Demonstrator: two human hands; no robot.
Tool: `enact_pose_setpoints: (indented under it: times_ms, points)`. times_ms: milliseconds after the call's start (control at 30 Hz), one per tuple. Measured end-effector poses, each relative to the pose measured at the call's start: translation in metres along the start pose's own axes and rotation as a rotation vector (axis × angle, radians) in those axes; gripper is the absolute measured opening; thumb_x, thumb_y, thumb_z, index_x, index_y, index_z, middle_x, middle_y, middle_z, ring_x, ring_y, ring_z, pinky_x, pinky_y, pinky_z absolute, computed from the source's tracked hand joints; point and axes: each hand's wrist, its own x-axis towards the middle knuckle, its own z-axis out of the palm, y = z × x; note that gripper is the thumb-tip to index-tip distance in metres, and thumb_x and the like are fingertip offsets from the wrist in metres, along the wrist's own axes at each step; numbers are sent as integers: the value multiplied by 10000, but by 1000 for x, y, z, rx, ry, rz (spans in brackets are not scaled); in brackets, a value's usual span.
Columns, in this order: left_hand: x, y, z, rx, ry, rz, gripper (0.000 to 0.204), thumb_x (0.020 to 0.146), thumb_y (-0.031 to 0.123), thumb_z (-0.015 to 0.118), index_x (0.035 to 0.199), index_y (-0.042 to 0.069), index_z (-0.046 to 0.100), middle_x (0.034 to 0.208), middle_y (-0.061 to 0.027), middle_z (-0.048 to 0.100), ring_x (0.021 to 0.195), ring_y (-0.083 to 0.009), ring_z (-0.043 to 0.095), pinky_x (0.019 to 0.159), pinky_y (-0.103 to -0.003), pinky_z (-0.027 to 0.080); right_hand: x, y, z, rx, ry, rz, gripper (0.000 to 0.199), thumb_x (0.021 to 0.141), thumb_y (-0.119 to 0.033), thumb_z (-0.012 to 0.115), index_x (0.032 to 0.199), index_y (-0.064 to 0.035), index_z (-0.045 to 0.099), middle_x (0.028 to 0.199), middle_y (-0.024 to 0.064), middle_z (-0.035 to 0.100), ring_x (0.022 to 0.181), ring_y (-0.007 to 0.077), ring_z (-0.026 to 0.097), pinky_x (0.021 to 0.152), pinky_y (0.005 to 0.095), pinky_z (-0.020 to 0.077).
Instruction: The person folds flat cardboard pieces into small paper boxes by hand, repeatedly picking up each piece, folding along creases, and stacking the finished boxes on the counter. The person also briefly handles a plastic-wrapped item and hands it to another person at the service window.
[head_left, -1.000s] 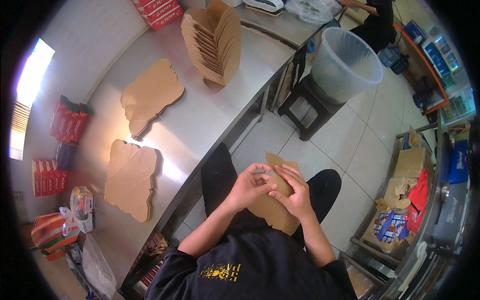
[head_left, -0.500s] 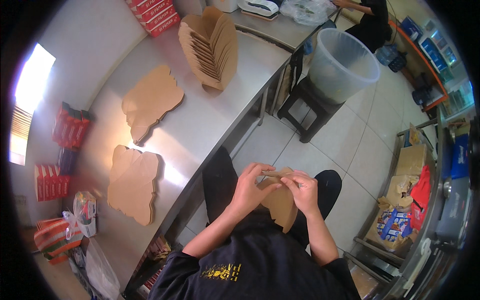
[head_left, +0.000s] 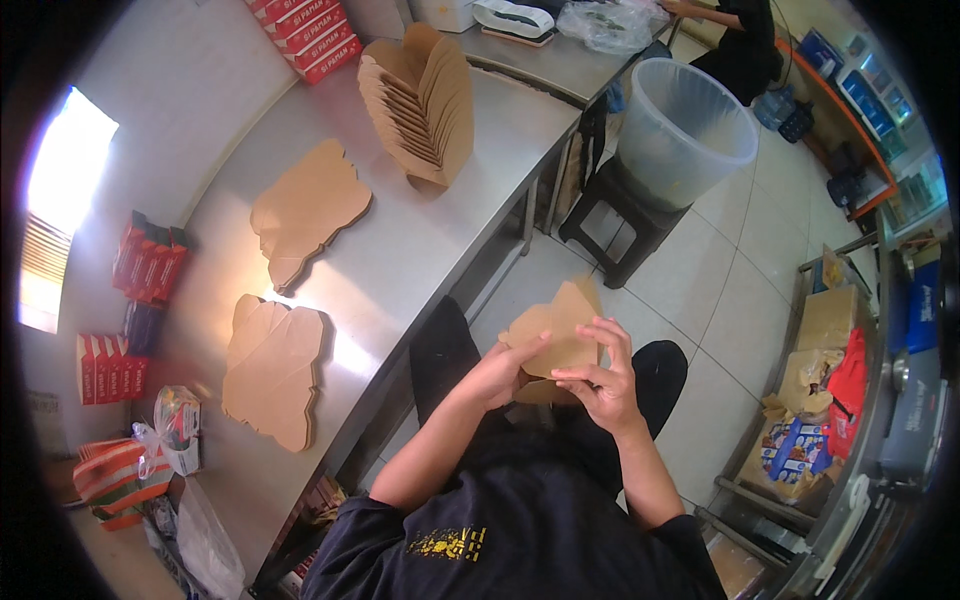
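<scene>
Above my lap, a brown cardboard food-box blank (head_left: 556, 328) is partly folded, with one panel standing up and another part lower down between my hands. My left hand (head_left: 505, 372) grips its left side, the thumb lying across the cardboard and the other fingers mostly hidden behind it. At its right edge, my right hand (head_left: 606, 382) pinches the cardboard between thumb and fingers. On the steel table (head_left: 400, 270) to my left lie two piles of flat cardboard blanks, a farther pile (head_left: 310, 205) and a nearer pile (head_left: 270, 370). Behind them stands a nested stack of folded cardboard boxes (head_left: 425, 105).
A translucent tub (head_left: 690, 130) sits on a dark plastic stool (head_left: 625, 215) ahead right. Red boxes (head_left: 305, 40) are stacked at the table's far end. A shelf with cartons (head_left: 825, 320) runs along the right. Another person (head_left: 740, 45) is at the far top.
The cardboard has been turned and opened out, so a broad panel now rises above my hands. My hands have moved slightly apart, and my right fingers have lifted and spread.
</scene>
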Motion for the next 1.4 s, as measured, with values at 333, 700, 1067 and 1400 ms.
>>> enact_pose_setpoints:
  times_ms: [333, 700, 1067, 1400]
  points:
    - [7, -29, 18, 366, 180, 472, 365, 1126, 270, 535, 1299, -34, 641, 1144, -71, 712, 1038, -120, 632, 912, -308, 536, -9, -24, 27, 433, 303, 691, 202, 901, -160, 832, 829, -26, 699, 1382, 213, 585, 1342, 327, 560, 1098, 463, 480]
    - [-7, -16, 21, 30, 97, 347, 443, 1129, 315, 518, 1386, -41, 575, 1259, -123, 665, 1139, -196, 666, 998, -390, 576, -6, -10, 23, 660, 233, 605, 245, 898, -46, 815, 762, -5, 615, 1443, 228, 580, 1330, 284, 584, 1047, 396, 523]
    - [-16, 4, 27, 53, 13, 431, 390, 1133, 255, 505, 1419, -7, 539, 1351, -121, 633, 1242, -233, 640, 1019, -419, 551, 10, -42, 2, 452, 254, 577, 187, 993, -148, 726, 902, 14, 722, 1426, 230, 595, 1324, 290, 590, 1046, 419, 541]
    - [-19, 26, 27, -80, -8, 268, 451, 1140, 303, 478, 1498, 28, 461, 1453, -132, 569, 1317, -271, 594, 1067, -487, 517, 11, -20, -11, 136, 91, 46, 157, 922, -200, 797, 1022, -81, 777, 1517, 232, 496, 1334, 363, 568, 1062, 464, 524]
